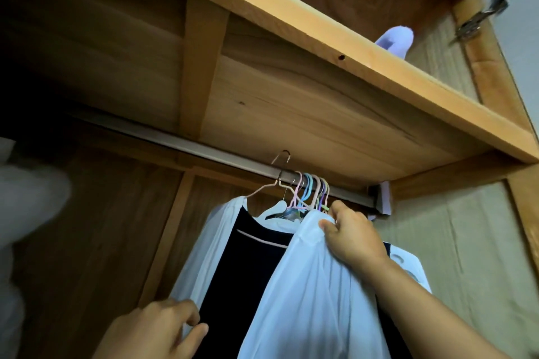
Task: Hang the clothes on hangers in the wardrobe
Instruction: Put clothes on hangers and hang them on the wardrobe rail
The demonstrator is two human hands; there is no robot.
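- The white garment point(306, 285) hung at the right end of the wardrobe rail point(204, 151), its long axis running straight down from the rail toward the camera.
- The right hand point(354, 237) was the nearer hand to the rail. It pinched the garment's right shoulder just below the cluster of pastel hangers point(313, 191), thumb on the front of the cloth and fingers curled behind it.
- The left hand point(157, 329) sat well below, at the lower edge of the garment's left panel, fingers and thumb closed on the fabric edge.
- The pink wire hanger point(274, 183) carrying the garment lay up and left of the right-hand grip; its hook appeared to stand above the rail, so seating could not be confirmed.
- A dark garment point(250, 265) showed between the two white panels, which parted around it.
- Materials: the white cloth was thin, slightly sheer and softly creased; the hangers were slim coated wire; the rail was a dull metal bar; the shelf point(320, 38) above was pale, grained wood.
- Judgement: the next adjustment depended on the upper hand, as it alone reached the shoulder line.
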